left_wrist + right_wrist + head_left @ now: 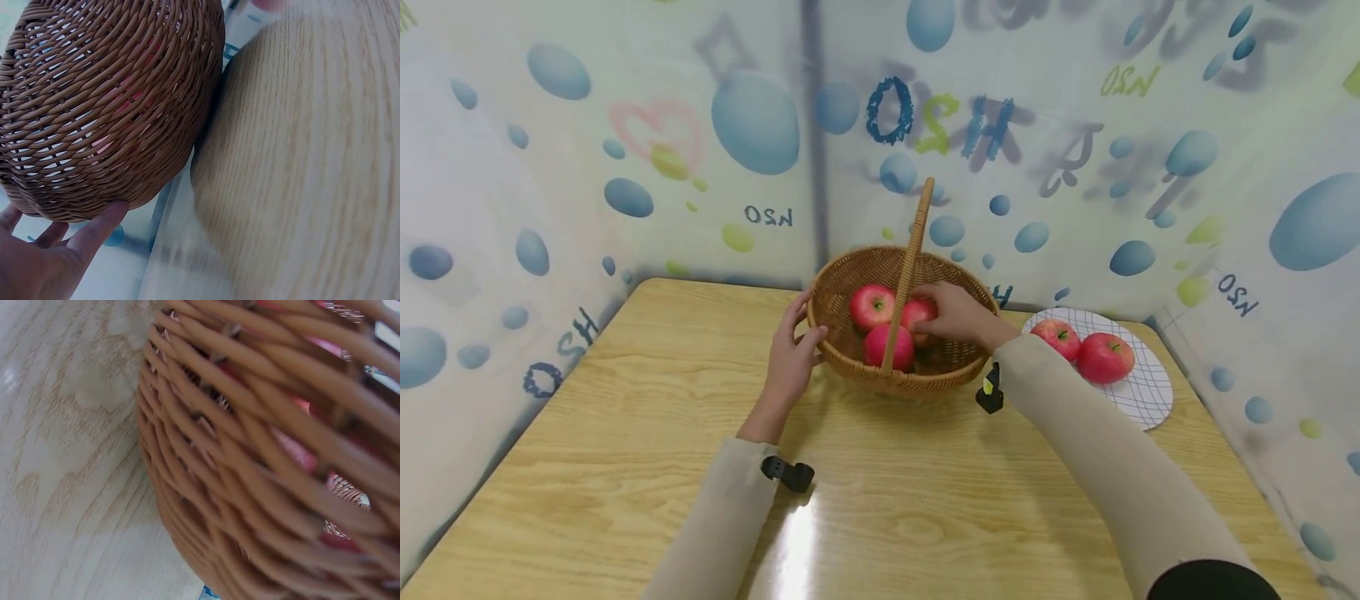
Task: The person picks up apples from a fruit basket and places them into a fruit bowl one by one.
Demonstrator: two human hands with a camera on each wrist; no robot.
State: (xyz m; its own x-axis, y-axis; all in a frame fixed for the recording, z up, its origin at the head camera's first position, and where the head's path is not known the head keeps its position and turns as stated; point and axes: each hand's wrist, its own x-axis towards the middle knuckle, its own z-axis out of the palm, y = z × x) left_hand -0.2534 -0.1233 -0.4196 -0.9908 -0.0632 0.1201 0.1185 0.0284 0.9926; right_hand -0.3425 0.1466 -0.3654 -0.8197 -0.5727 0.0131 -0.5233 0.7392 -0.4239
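A brown wicker basket (pixel 842 367) with a tall arched handle (pixel 912 242) stands near the back of the wooden table. Several red apples lie inside it, including one apple (pixel 872 305) at the left and another apple (pixel 883 348) at the front. My right hand (pixel 951 315) reaches in past the rim, fingers and thumb around an apple (pixel 917 317) beside the handle. The basket wall hides that hand in the right wrist view. My left hand (pixel 792 350) rests against the basket's left side, with spread fingertips (pixel 115 211) touching the outer weave.
To the right of the basket, a white checked oval plate (pixel 1150 396) bears two red apples (pixel 1105 358), partly behind my right sleeve (pixel 1075 417). The wooden tabletop (pixel 880 500) stretches in front. A patterned curtain wall (pixel 685 233) rises directly behind the table.
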